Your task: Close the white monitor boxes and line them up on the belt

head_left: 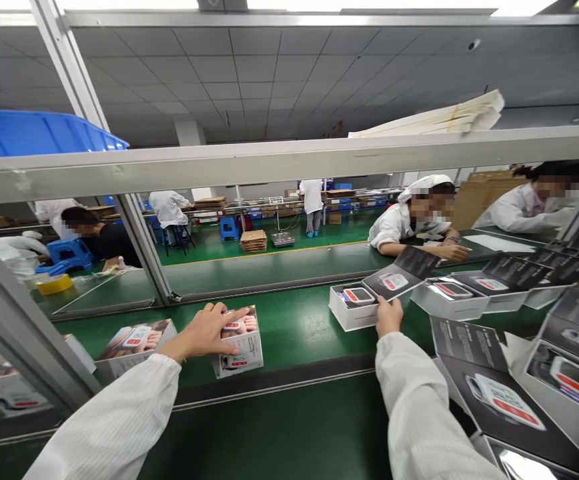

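Observation:
On the green belt, my left hand (209,331) rests over a closed printed box (247,343), thumb and fingers spread across its top and side. To the right, an open white box (352,317) shows a device with a red-edged screen inside. My right hand (389,316) pinches the right end of this box, by the hinge of its raised black lid (409,270). Another closed box (137,343) stands left of my left hand.
Several open boxes (449,303) line the belt at the right, with larger ones (504,393) near my right sleeve. A metal post (144,250) and a crossbar (269,160) frame the belt. Across it, a person in white (394,223) leans on the table.

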`<state>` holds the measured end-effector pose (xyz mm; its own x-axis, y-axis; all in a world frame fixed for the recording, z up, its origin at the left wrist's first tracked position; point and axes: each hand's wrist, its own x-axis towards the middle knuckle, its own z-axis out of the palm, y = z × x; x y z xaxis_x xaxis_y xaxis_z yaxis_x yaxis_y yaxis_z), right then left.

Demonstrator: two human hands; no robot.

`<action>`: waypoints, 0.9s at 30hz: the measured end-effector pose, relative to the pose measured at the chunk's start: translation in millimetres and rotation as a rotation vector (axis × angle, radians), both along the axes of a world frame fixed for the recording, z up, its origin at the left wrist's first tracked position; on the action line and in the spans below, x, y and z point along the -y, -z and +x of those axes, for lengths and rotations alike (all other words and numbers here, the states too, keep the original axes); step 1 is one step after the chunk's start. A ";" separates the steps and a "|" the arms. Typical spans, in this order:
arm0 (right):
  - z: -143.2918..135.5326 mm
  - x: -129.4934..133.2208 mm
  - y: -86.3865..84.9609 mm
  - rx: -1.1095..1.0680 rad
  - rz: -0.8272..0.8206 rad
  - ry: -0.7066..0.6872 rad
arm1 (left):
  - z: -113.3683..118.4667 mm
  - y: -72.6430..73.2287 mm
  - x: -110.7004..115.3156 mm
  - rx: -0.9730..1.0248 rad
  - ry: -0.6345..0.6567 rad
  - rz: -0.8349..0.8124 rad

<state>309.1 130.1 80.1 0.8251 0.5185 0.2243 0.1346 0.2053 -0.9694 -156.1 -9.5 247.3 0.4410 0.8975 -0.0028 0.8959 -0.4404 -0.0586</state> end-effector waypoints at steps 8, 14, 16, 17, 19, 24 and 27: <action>-67.9 57.6 -10.3 0.213 -0.073 -0.351 | -25.0 8.1 3.7 0.016 0.006 0.100; -93.7 83.4 -12.3 0.434 -0.149 -0.612 | 65.8 27.7 11.7 0.292 0.127 0.369; -100.0 84.0 -10.8 0.436 -0.166 -0.624 | 105.2 43.6 0.6 0.379 0.177 0.281; -103.2 83.7 -10.0 0.429 -0.156 -0.624 | 122.4 53.5 -7.7 0.432 0.171 0.211; -109.0 83.1 -8.4 0.407 -0.118 -0.626 | 149.1 75.5 -25.4 0.556 0.093 0.086; -113.2 84.2 -7.0 0.240 -0.037 -0.655 | 163.2 117.2 -38.6 0.676 -0.021 0.011; -114.3 80.2 -7.5 0.052 0.010 -0.638 | 148.6 107.5 -24.6 0.607 0.049 0.064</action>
